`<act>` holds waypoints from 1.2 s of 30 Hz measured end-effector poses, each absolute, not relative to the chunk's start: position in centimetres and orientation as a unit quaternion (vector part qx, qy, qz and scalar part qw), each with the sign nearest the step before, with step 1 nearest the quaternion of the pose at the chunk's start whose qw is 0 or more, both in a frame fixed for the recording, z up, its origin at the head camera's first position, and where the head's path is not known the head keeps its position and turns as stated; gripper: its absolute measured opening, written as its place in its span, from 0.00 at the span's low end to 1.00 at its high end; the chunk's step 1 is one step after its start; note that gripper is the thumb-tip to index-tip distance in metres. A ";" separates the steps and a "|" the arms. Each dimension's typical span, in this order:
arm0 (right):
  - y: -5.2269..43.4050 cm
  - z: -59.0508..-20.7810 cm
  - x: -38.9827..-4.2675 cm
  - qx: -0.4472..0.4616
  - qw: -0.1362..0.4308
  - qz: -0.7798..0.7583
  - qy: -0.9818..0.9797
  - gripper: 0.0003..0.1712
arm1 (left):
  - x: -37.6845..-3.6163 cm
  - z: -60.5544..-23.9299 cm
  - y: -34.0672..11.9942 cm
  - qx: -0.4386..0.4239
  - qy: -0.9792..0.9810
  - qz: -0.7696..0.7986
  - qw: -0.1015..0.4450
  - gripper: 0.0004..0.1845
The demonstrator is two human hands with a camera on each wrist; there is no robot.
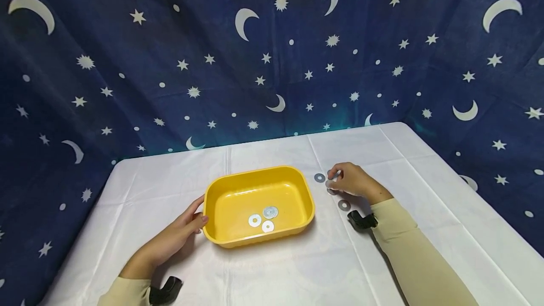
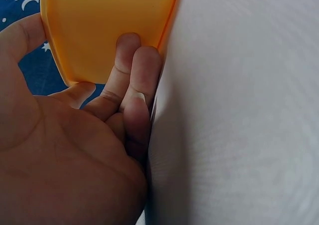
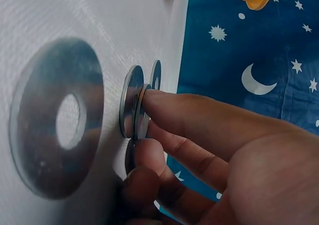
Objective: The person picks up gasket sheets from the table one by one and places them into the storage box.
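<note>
A yellow plastic tray (image 1: 259, 239) sits on the white cloth, with flat metal washers (image 1: 255, 220) on its floor, some overlapping. At the tray's left end my left hand (image 1: 174, 236) grips the rim and wall; in the left wrist view its fingertips (image 2: 145, 68) press the outer wall. To the right of the tray, my right hand (image 1: 354, 181) pinches a washer (image 3: 141, 116) between thumb and fingertips, close to the cloth. More washers lie around that hand: one left of it (image 1: 319, 178), one nearer the wrist (image 1: 344, 205), and others partly hidden by the fingers.
A white cloth (image 1: 272, 273) covers the table. Behind and along both sides hangs a dark blue curtain (image 1: 238, 70) with moons and stars. Each wrist carries a black camera mount, one by the left sleeve (image 1: 166, 291) and one by the right (image 1: 361, 221).
</note>
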State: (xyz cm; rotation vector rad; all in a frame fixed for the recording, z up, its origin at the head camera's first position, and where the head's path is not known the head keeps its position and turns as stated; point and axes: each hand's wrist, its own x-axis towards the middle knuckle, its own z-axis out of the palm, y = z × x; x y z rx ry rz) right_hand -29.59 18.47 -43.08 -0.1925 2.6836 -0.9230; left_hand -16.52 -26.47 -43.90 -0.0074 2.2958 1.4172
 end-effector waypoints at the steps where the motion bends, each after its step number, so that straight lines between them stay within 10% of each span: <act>1: 18.5 -43.1 -29.6 -0.068 0.149 -0.321 0.933 0.11 | -16.6 -43.9 -26.4 -0.001 0.829 0.513 0.221 0.36; 36: 18.4 -42.5 -29.2 -0.108 0.157 -0.287 0.939 0.15 | -16.5 -43.5 -26.5 0.009 0.833 0.508 0.219 0.36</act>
